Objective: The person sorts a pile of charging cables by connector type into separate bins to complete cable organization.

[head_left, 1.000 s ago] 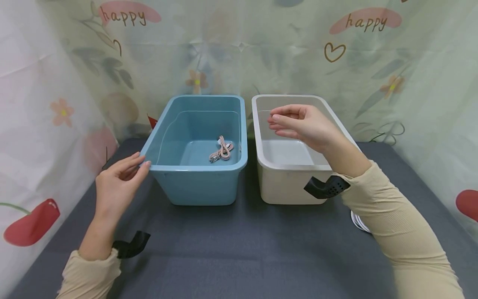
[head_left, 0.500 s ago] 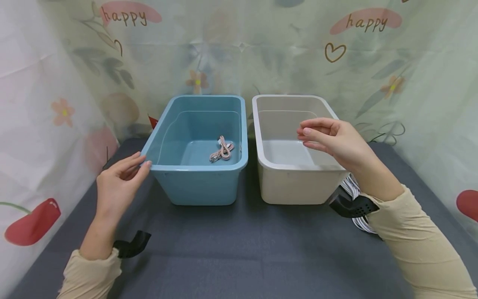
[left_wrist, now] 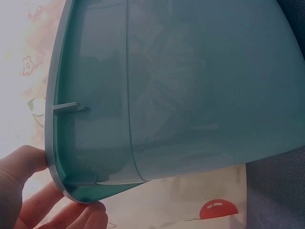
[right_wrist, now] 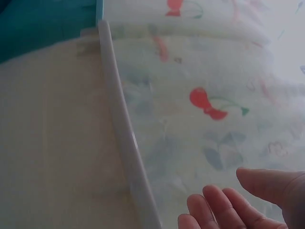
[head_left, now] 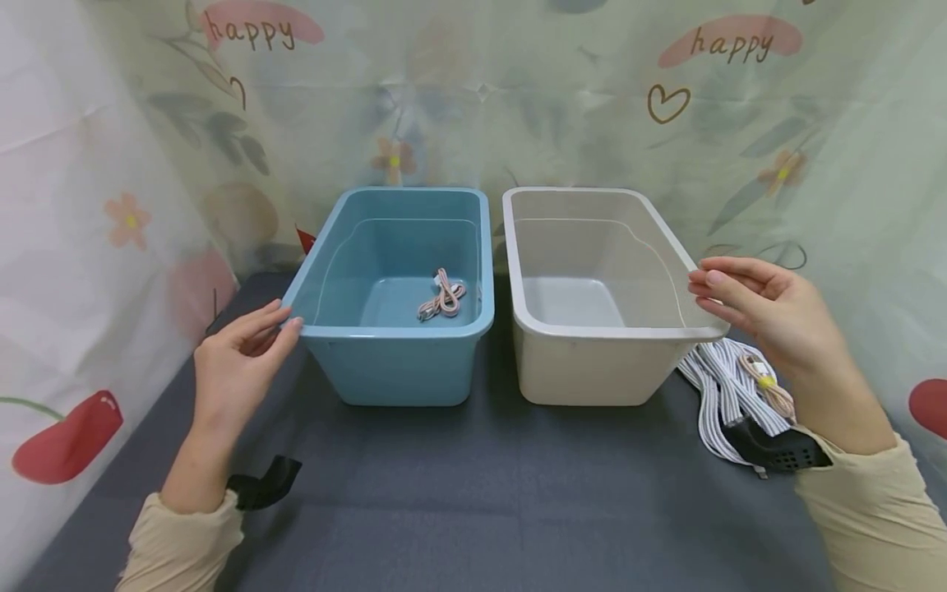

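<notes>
From my head view, I have the left hand (head_left: 240,358) at the near left corner of the blue bin (head_left: 392,370), and its wrist view shows thumb and fingers pinching the rim from either side. The right hand (head_left: 784,316) appears over the right rim of the beige bin (head_left: 584,372) in the head view, but its wrist view shows me a gap between fingertips and rim. Its fingers are loosely bent, the thumb stands apart from them, and they hold nothing. Both bins stand upright side by side on the dark cloth (head_left: 473,493), with a narrow gap between them. Inside the blue one I see a pinkish cable (head_left: 448,300) folded into a loose bundle on the floor. Outside the beige bin, near its right side, lie coiled white cables (head_left: 721,386), with a beige cable (head_left: 778,399) tied in yellow on top of them.
</notes>
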A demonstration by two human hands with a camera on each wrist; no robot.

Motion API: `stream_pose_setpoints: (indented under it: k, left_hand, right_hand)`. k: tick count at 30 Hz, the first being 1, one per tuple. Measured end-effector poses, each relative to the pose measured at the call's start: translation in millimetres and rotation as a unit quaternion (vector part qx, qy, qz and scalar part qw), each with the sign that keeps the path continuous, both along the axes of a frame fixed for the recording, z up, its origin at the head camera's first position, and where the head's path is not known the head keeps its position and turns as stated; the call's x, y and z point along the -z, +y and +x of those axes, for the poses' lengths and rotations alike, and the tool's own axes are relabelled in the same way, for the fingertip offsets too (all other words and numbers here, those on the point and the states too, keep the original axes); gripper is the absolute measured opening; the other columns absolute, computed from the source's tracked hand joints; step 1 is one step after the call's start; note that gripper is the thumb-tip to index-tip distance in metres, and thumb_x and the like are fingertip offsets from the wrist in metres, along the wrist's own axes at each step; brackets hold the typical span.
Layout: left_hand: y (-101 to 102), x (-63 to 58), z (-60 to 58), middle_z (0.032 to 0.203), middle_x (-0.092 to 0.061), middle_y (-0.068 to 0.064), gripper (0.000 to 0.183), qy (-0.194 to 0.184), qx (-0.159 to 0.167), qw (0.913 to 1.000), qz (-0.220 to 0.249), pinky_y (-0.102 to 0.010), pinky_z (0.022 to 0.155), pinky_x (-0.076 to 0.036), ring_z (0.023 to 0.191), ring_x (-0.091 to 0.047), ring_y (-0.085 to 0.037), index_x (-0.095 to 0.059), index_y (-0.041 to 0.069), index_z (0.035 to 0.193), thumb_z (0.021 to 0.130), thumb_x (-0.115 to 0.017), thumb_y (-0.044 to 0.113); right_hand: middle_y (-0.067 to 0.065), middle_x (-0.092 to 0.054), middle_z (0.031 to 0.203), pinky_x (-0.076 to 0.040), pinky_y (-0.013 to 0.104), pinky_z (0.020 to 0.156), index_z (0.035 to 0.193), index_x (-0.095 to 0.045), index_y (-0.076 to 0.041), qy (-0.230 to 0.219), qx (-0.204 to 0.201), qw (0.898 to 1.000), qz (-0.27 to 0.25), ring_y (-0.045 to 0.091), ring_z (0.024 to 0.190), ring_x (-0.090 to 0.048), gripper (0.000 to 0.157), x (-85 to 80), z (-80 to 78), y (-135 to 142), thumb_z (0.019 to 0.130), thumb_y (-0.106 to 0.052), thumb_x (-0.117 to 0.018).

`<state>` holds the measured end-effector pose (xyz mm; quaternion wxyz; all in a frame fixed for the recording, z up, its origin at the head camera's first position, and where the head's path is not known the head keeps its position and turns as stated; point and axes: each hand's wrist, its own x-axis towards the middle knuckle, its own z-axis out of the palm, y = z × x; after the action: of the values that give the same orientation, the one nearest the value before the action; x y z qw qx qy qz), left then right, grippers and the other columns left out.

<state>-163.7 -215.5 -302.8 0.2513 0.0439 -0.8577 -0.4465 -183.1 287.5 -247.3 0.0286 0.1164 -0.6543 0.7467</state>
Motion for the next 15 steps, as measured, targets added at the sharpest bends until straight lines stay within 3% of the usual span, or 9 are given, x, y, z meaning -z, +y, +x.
stream_pose_setpoints:
  k: [3, 8, 15]
  left_hand:
    - [0.2, 0.2, -0.2, 0.128, -0.061, -0.003, 0.038, 0.0, 0.0, 1.0, 0.0, -0.006, 0.08, -0.048, 0.094, -0.061, 0.009, -0.066, 0.01, 0.117, 0.084, -0.068, 0.028]
    - [0.7, 0.1, -0.5, 0.128, -0.062, -0.002, 0.039, -0.002, -0.003, 1.0, -0.004, -0.006, 0.08, -0.048, 0.098, -0.063, 0.002, -0.066, 0.01, 0.118, 0.084, -0.068, 0.029]
    - [1.2, -0.7, 0.4, 0.128, -0.061, -0.002, 0.039, -0.007, -0.007, 0.9999, -0.005, -0.009, 0.081, -0.048, 0.102, -0.066, -0.008, -0.066, 0.01, 0.118, 0.084, -0.068, 0.029]
  right_hand:
    - [0.005, -0.074, 0.094, -0.057, 0.022, 0.075, 0.103, -0.068, -0.004, -0.001, 0.016, 1.0, -0.027, 0.014, 0.086, -0.071, 0.023, 8.6, 4.6, 15.1, 0.09, 0.005, -0.052]
    - [-0.001, -0.074, 0.09, -0.057, 0.019, 0.07, 0.101, -0.068, -0.008, -0.01, 0.063, 0.998, -0.007, 0.01, 0.083, -0.071, 0.02, 22.7, 10.4, 36.0, 0.09, 0.002, -0.055]
    - [-0.008, -0.073, 0.084, -0.056, 0.015, 0.064, 0.094, -0.068, -0.016, -0.062, 0.114, 0.991, 0.008, 0.004, 0.075, -0.07, 0.011, 43.1, 11.0, 60.5, 0.086, -0.009, -0.064]
